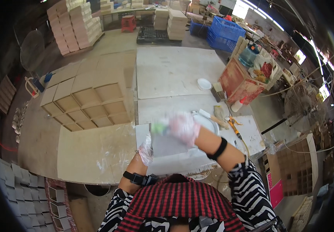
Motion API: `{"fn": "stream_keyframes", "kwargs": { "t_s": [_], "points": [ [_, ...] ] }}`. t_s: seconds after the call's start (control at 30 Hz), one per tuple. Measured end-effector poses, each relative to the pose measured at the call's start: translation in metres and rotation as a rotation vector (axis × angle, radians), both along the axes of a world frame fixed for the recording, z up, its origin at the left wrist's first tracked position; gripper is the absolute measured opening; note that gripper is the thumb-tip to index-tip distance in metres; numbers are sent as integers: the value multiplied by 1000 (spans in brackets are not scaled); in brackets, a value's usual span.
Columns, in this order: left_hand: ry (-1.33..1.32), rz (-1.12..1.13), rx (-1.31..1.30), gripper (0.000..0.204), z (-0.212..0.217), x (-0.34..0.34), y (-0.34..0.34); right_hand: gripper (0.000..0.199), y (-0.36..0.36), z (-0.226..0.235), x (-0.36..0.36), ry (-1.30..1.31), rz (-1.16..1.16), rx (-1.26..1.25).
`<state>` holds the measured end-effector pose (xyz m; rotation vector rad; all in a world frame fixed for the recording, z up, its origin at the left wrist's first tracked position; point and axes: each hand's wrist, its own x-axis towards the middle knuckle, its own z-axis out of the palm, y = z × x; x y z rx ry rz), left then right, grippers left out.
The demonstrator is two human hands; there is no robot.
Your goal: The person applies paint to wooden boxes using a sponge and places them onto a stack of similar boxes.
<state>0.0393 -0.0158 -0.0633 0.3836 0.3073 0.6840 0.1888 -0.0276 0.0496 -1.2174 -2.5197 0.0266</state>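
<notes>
A flat grey panel (170, 146) lies in front of me on the white worktable. My left hand (145, 150), in a thin clear glove, grips its left edge, with the fingertips partly hidden. Over the panel's far part is my right hand (183, 128), also gloved and smeared by motion. A blurred green thing (159, 128) shows at its fingers, its kind too smeared to make out. Just right of that hand sit a round white dish (210, 124) and a brush (213, 118) with a wooden handle. A narrow pale piece (142, 134) lies left of the panel.
Stacked open boxes (93, 102) stand to the left on the table. Farther right are a white bowl (204, 84), an orange air gun (235, 127) with a hose, and a red-capped bottle (237, 105). A red-stained crate (238, 81) carries a water jug (249, 56).
</notes>
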Motion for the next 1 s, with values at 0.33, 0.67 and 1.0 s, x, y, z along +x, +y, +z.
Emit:
{"fn": "stream_keyframes", "kwargs": {
  "t_s": [0.33,0.67,1.0],
  "points": [
    [176,350,-66,38,-7,7,-7,24,-3,-64,135,-79,-601,-237],
    [139,615,97,32,-19,4,-22,24,-22,-161,181,-342,-515,-309],
    [963,782,853,33,-60,-7,-34,52,-23,-163,189,-553,-320,-408]
  ]
}}
